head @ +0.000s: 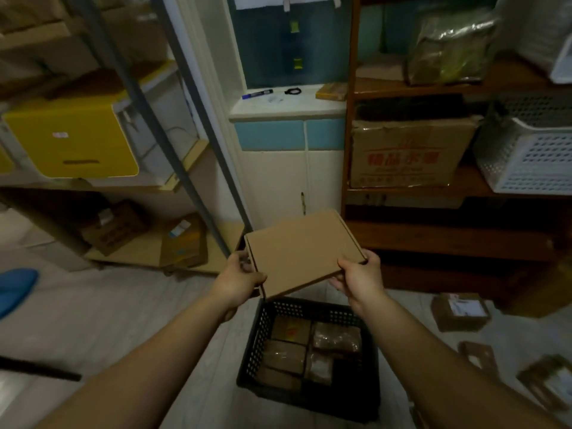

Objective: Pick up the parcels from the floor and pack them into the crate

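Note:
A flat brown cardboard parcel (301, 250) is held in the air with both hands, tilted, above the far end of the crate. My left hand (240, 278) grips its left near corner and my right hand (359, 275) grips its right near corner. Below on the floor stands a black perforated crate (258, 345) with several brown parcels (291, 351) lying flat inside. More parcels lie on the floor to the right: one with a white label (459, 311), a smaller one (478, 356) and one at the frame's edge (549, 380).
A metal shelf rack (198, 125) with a yellow box (71, 137) stands at the left. A wooden shelf (433, 230) with a printed carton (408, 153) and a white basket (526, 156) stands at the right. A white cabinet (288, 181) is straight ahead.

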Available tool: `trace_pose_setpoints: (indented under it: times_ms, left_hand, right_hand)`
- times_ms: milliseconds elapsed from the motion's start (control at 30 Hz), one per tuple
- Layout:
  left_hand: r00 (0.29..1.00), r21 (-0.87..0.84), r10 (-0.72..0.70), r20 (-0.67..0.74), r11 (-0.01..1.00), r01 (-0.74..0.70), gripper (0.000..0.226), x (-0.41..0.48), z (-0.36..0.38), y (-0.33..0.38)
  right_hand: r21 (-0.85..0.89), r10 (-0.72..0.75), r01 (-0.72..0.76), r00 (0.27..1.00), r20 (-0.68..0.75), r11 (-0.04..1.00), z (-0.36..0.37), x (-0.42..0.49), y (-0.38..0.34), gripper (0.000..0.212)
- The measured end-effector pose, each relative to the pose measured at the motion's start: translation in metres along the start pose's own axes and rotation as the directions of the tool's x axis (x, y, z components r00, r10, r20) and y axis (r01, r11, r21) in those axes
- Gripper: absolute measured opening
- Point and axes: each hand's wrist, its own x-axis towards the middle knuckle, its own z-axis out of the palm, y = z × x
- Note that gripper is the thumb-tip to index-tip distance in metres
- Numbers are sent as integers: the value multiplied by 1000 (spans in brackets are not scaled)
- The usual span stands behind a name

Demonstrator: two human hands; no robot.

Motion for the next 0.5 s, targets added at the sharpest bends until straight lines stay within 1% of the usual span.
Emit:
trace_pose_setpoints:
  times_ms: [67,167,233,333,433,500]
  left_hand:
    - [1000,40,-7,8,999,7,64,12,4,-7]
    - [999,69,-36,9,997,36,65,34,6,-16]
    - [999,125,-28,32,992,24,65,52,8,-21]
    - [996,227,24,88,973,-43,64,77,12,-26]
    - [989,371,82,121,920,-122,61,102,9,-30]
    - [980,432,111,166,885,-173,61,119,0,-35]
  right_hand:
    - [-135,-16,8,998,-62,991,-8,9,10,53]
    - [-334,-73,31,991,-116,942,-20,10,24,39]
    - [-379,-115,68,988,-104,923,-25,11,31,37]
    - [-405,-156,108,984,-87,908,-25,12,40,43]
    - [-489,-210,140,974,-90,861,-16,15,50,40]
    - [-521,-211,128,972,-103,844,-3,18,58,39]
